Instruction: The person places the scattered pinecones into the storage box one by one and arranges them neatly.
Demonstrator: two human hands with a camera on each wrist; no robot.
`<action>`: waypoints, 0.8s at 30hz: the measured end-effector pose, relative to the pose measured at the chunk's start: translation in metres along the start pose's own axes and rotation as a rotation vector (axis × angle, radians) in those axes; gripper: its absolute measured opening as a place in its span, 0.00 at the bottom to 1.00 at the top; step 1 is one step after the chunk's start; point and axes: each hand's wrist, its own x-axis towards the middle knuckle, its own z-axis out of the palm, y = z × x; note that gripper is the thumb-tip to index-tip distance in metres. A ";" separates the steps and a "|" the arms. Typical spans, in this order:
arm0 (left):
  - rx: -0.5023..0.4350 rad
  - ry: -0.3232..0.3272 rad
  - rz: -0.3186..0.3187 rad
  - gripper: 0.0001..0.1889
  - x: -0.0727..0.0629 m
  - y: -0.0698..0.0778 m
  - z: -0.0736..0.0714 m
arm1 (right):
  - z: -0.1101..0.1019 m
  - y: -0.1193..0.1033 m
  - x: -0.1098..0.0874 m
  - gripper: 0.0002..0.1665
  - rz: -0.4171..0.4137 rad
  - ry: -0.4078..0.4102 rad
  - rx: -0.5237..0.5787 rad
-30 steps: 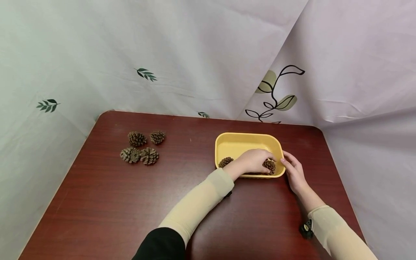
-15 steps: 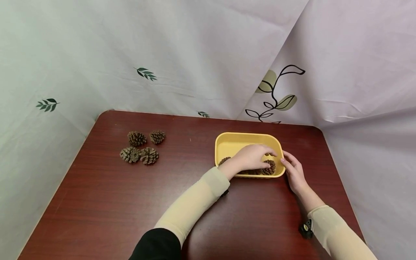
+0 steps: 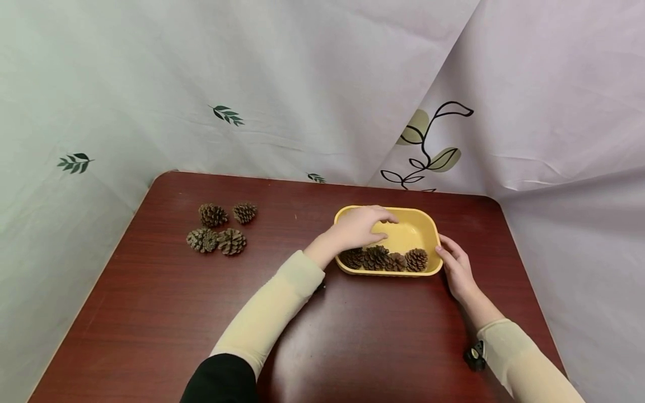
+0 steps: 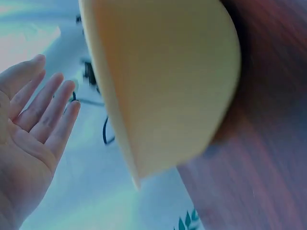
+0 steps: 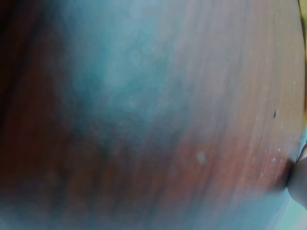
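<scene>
A yellow plastic bin (image 3: 388, 274) sits toward the table's back right. Along its near wall lie several brown pine cones (image 3: 375, 258) in a row. My left hand (image 3: 360, 225) is over the bin's left part, thumb and fingers spread apart, with nothing between them; the left wrist view shows its palm (image 4: 29, 143) and loosely straight fingers beside the bin's outer wall (image 4: 168, 86). At the bin's right end my right hand (image 3: 457, 272) holds the rim, its thumb on the edge and its fingers against the outside. The right wrist view catches only a sliver of that hand.
Several more pine cones (image 3: 216, 229) lie in a loose group at the table's back left. The dark red wooden table (image 3: 166, 313) ends at the back against a pale curtain (image 3: 302, 84) with leaf prints.
My left hand has let go of the pine cone at the bin's near right corner and moved left and up, uncovering the row of cones. The right hand stays put.
</scene>
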 end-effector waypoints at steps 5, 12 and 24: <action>0.041 0.047 -0.047 0.21 -0.015 -0.016 -0.015 | -0.001 0.001 0.000 0.19 -0.004 -0.002 -0.001; 0.048 0.098 -0.087 0.21 -0.036 -0.038 -0.033 | -0.001 0.000 0.000 0.18 -0.002 -0.003 0.002; -0.004 0.184 -0.203 0.20 -0.087 -0.081 -0.056 | 0.000 -0.002 -0.001 0.18 0.012 0.001 -0.015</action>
